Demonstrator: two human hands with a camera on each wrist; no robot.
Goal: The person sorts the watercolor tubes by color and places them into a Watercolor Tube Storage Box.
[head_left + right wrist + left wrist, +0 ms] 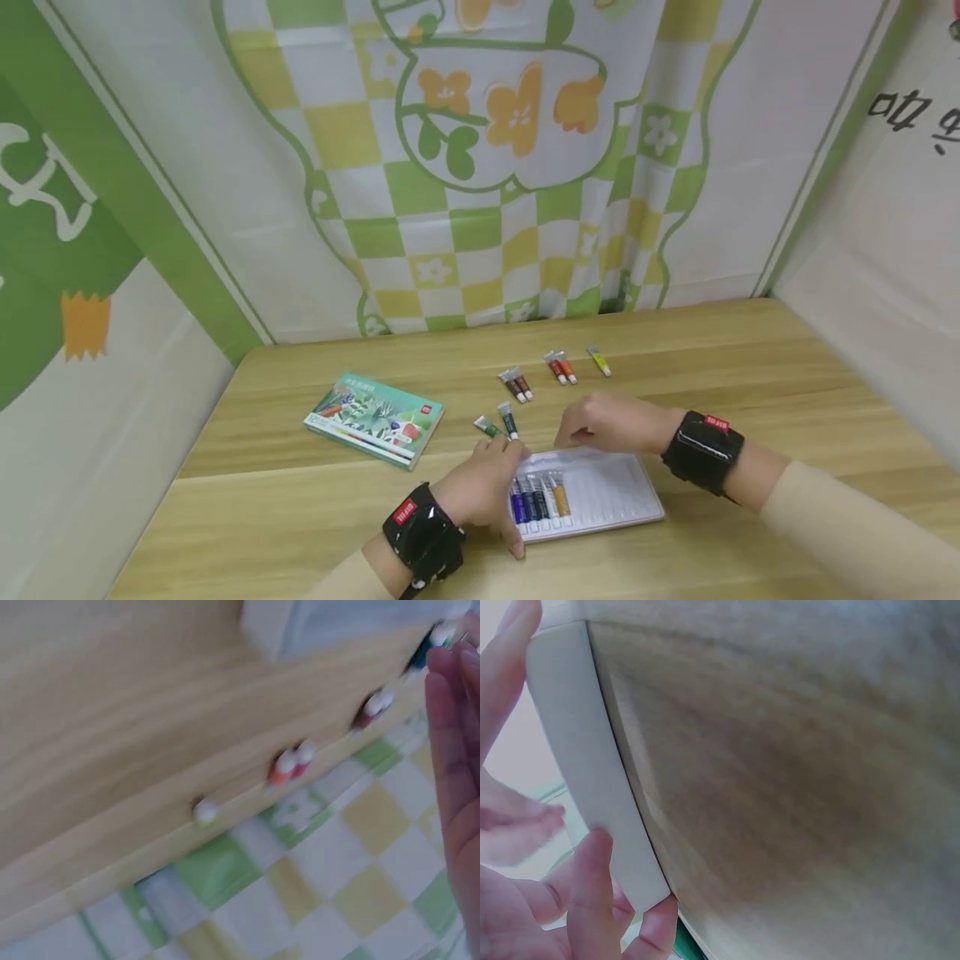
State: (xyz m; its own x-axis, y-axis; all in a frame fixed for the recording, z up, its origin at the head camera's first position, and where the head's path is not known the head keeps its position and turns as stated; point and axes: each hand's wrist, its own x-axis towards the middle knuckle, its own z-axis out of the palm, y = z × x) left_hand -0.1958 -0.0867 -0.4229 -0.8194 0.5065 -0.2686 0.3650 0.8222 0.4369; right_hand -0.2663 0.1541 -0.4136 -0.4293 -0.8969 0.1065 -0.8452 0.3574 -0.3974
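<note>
A white plastic tray (611,492) lies on the table, with several small paint tubes (538,500) side by side in its left part: purple, dark blues, white and ochre. My left hand (487,487) grips the tray's left end, thumb at the front corner and fingers at the back one. In the left wrist view, those fingers bracket the tray's white side wall (592,757). Above the tray's back edge hovers my right hand (611,423), fingers pointing left and loosely bent, nothing seen in them. Just behind the tray lie a dark green tube (508,421) and a lighter green tube (487,427).
Farther back lie two brown tubes (516,385), a red tube (555,367), an orange tube (566,367) and a yellow tube (599,361). A flat green illustrated box (375,419) rests at the left. A checked curtain (465,242) hangs behind the wooden table (247,500).
</note>
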